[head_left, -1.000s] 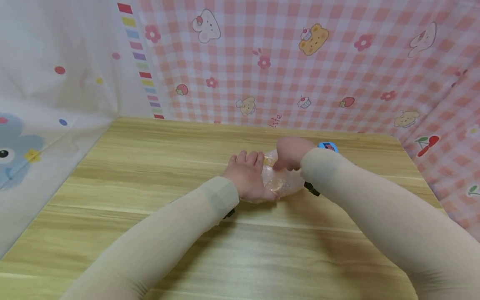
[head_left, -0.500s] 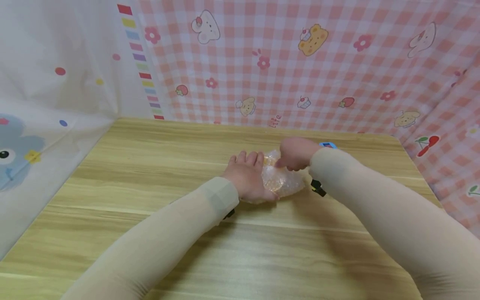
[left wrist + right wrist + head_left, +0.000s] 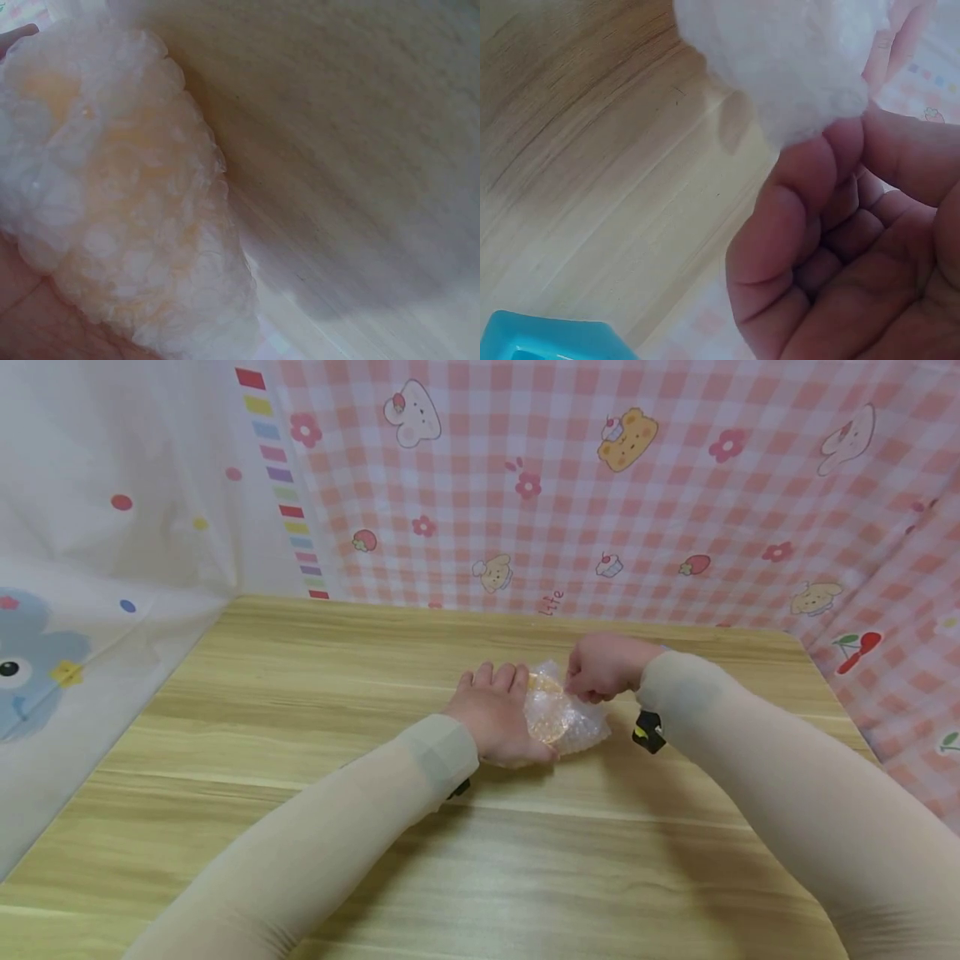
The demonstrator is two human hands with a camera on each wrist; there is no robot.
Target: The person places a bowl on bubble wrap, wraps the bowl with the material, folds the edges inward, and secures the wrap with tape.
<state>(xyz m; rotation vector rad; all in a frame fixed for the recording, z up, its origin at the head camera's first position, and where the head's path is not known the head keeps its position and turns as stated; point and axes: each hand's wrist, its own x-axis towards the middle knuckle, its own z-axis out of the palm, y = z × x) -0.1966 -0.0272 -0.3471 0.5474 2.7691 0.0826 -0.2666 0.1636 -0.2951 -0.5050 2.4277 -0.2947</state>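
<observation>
A bundle of clear bubble wrap (image 3: 573,727) lies on the wooden table, with something yellow-orange showing through it. Across its left side rests my left hand (image 3: 491,714), fingers extended, the palm against the wrap (image 3: 135,210) in the left wrist view. My right hand (image 3: 606,667) is at the bundle's upper right, fingers curled. In the right wrist view, that hand's thumb and forefinger pinch at the edge of the bubble wrap (image 3: 787,67); whether they also hold a strip of tape cannot be made out. The wrapped item itself is mostly hidden.
A light-blue object (image 3: 555,339) lies on the table near the right hand, largely hidden behind the right wrist in the head view. The wooden tabletop (image 3: 247,693) ends at a pink checked curtain (image 3: 480,468) behind and a white curtain on the left.
My right hand has drawn a little to the right, uncovering more of the bubble wrap, and its wrist now covers the blue object. The left hand has stayed in place.
</observation>
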